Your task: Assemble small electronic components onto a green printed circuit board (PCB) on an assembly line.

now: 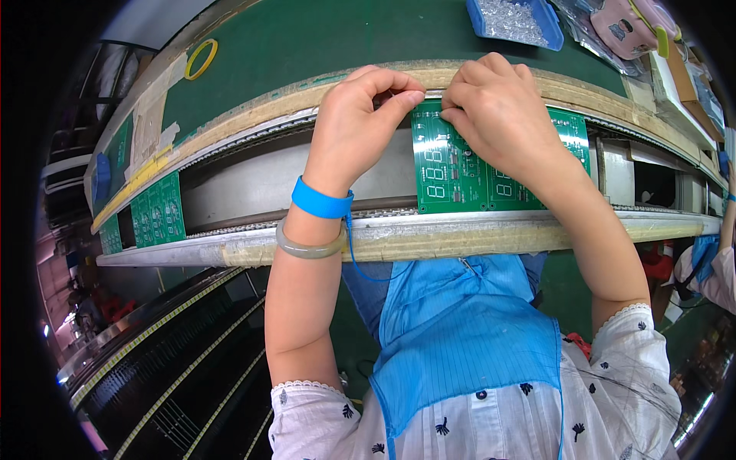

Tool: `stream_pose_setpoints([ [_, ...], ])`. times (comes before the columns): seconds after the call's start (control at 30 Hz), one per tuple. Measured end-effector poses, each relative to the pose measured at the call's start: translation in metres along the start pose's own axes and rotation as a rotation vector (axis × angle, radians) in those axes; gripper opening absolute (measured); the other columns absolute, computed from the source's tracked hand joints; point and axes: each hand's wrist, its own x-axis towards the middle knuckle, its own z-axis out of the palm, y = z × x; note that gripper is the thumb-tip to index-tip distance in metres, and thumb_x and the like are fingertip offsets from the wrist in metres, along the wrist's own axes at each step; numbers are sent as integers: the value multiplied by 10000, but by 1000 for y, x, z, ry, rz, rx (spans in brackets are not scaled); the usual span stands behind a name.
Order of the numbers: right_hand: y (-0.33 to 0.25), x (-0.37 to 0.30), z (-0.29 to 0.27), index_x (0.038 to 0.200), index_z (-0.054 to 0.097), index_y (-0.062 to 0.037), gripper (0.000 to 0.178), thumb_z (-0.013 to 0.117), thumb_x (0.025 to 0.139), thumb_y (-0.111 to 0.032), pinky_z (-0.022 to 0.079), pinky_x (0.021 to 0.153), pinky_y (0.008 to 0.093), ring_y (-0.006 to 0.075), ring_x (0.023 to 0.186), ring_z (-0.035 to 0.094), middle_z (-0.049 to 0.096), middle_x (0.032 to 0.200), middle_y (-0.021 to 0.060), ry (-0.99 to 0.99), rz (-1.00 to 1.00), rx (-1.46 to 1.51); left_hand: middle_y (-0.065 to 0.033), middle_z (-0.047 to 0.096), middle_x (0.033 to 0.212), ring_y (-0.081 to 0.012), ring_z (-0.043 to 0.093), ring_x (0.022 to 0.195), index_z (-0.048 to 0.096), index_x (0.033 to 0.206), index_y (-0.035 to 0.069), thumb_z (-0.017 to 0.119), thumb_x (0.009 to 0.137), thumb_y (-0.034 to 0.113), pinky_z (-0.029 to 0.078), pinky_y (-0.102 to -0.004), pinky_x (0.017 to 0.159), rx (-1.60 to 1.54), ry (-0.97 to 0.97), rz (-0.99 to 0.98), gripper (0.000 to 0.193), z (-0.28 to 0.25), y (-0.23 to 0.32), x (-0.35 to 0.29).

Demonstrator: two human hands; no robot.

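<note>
A green circuit board (pixel 452 195) with rows of white digit outlines lies across the rails of a conveyor in front of me. Over its far left corner, my left hand (pixel 366 115) is closed, thumb and forefinger pinched together; anything between them is too small to make out. My right hand (pixel 502 115) hovers low over the board's middle with fingers curled and pointing down at its far part. Its fingertips are partly hidden, so what they hold cannot be seen. A blue wrist strap (pixel 320 201) with a cord and a grey bangle (pixel 310 247) circle my left wrist.
Beyond the conveyor, a blue tray (pixel 481 21) of small clear parts and a yellow tape ring (pixel 212 50) rest on the green bench. More green boards (pixel 159 211) sit on the rails at left. A pink container (pixel 625 31) stands far right. The padded near rail (pixel 383 241) runs before me.
</note>
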Motion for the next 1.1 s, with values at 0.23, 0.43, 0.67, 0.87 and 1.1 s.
stream_pose_setpoints([
  [0.23,32,2,-23,893,763,-95,138,697,834,-201,494,828,451,307,931,632,700,893,85,-17,79,78,-62,670,867,-142,598,732,740,950,20,734,861,126,494,-275,671,5,11,5,138,-1,-2,-1],
  [0.43,16,-4,-26,866,746,-94,113,700,828,-190,491,823,469,309,950,626,690,908,84,-150,99,-10,-63,673,866,-142,601,729,741,953,21,734,862,129,494,-277,667,17,7,21,142,-1,-2,-1],
  [0.67,22,-1,-26,887,709,-70,110,700,832,-165,500,803,455,329,933,632,692,927,102,-144,77,38,-71,679,879,-149,614,741,740,955,17,727,860,119,506,-278,686,21,2,17,140,-2,0,-1],
  [0.87,35,-1,-33,1028,713,-40,151,656,937,-147,526,776,288,170,860,673,705,921,59,-125,303,753,-77,683,896,-157,625,757,737,957,6,719,862,111,513,-281,704,19,-2,14,142,-3,0,-3],
  [1.1,43,-10,-32,1125,709,-6,231,664,958,-157,524,853,250,100,931,655,714,986,34,-149,345,1022,-13,639,890,-83,585,787,731,972,3,710,905,100,468,-229,705,46,-28,13,120,-4,2,-3],
])
